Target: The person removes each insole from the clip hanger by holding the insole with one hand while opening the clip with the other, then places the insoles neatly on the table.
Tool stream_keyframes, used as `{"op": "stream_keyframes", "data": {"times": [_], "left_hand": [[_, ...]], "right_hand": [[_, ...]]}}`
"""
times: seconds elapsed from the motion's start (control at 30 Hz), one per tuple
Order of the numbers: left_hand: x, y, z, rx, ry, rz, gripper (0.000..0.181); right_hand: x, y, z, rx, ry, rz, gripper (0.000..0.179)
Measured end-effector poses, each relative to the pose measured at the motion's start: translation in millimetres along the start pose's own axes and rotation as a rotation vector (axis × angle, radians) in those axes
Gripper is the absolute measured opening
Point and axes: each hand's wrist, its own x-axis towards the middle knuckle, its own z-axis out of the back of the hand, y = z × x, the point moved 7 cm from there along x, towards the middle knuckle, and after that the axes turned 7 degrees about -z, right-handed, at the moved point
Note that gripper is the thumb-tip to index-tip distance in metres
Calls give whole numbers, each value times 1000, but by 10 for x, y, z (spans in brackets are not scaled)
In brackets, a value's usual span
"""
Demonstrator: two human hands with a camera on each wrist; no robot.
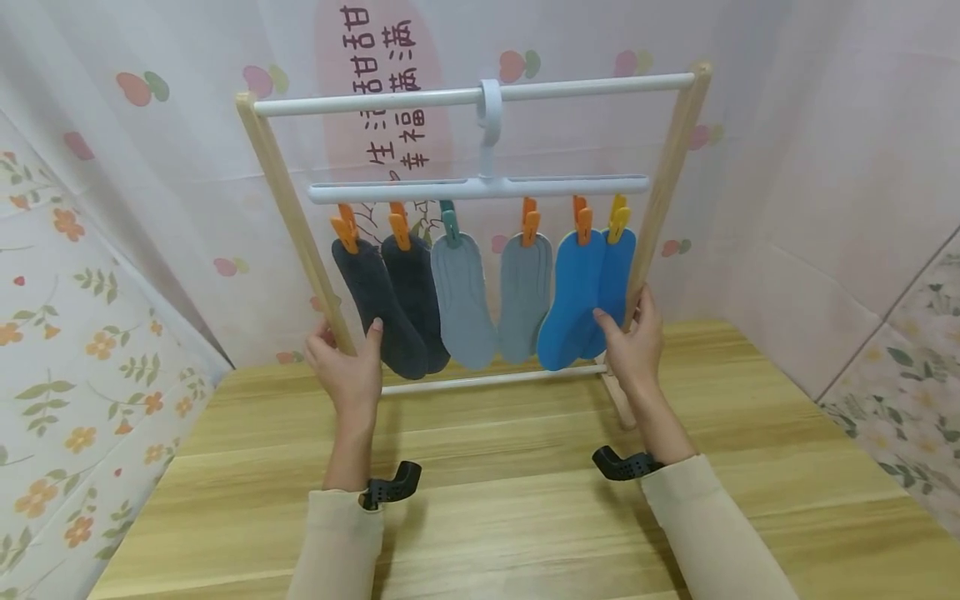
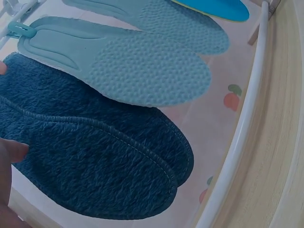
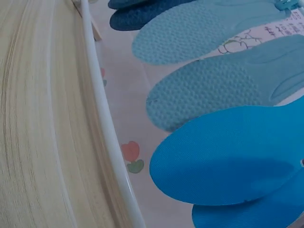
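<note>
I have the left hand (image 1: 347,371) with its fingers curled round the left post (image 1: 293,217) of the stand (image 1: 592,87), and the right hand (image 1: 637,343) holding the right post (image 1: 667,192), some of its fingers hidden behind the wood. Both thumbs point inward, the left in front of the dark insoles (image 1: 378,292), the right in front of the blue insoles (image 1: 573,292); I cannot tell whether either one touches them. Those pairs, with the grey insoles (image 1: 465,308) between them, hang from clips (image 1: 530,223) under the hanger (image 1: 405,192), which is hooked over the top of the stand. One dark insole partly covers its mate, as does one blue. The left end of the lower bar (image 1: 495,380) is lost behind the left hand, above the table (image 1: 480,492). My left wrist camera gives only fingertips at its edge; the right shows a sliver I cannot make out. Hanger and insoles block some of the curtain (image 1: 465,33) lettering, and both sleeves (image 1: 337,542) run out of the head view.
</note>
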Motion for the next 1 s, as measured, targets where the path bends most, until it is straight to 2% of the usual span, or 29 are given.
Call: {"op": "stream_keyframes", "data": {"times": [0.37, 0.73, 0.9, 0.97, 1.0], "left_hand": [[27, 14, 35, 22, 6, -14, 71], [12, 5, 23, 34, 34, -17, 73], [0, -1, 36, 45, 31, -17, 73], [4, 0, 37, 47, 29, -15, 73], [6, 1, 37, 48, 29, -12, 74]], "right_hand": [[-59, -41, -61, -43, 45, -93, 87], [-79, -8, -39, -56, 35, -53, 86], [-63, 19, -27, -57, 4, -3, 60], [-61, 33, -23, -53, -2, 9, 53], [-67, 37, -22, -49, 1, 7, 55]]}}
